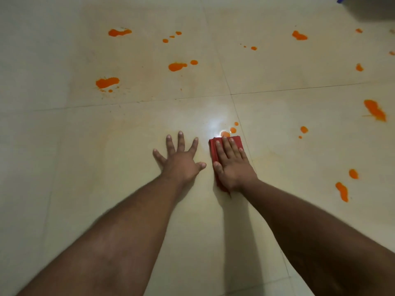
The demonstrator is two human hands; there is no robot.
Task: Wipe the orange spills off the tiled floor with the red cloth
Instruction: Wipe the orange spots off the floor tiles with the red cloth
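My right hand lies flat on the red cloth, fingers straight, pressing it to the tiled floor; nothing gripped. My left hand is splayed on bare tile just beside it, fingers released, bracing me.

The cloth looks folded into a thick pad. Its far edge touches the nearest orange spill, with two smaller drops just beyond. Most spills remain: a blob far left, another ahead, a streak to the right.

Handling, my guess: the cloth is soft, light and limp, so palm pressure beats pinching. Keep the hand centred so the folds don't slide apart. The tile is glossy, and wet patches are probably slick, so the pad may skate and smear. Refold to a clean face once it's loaded.
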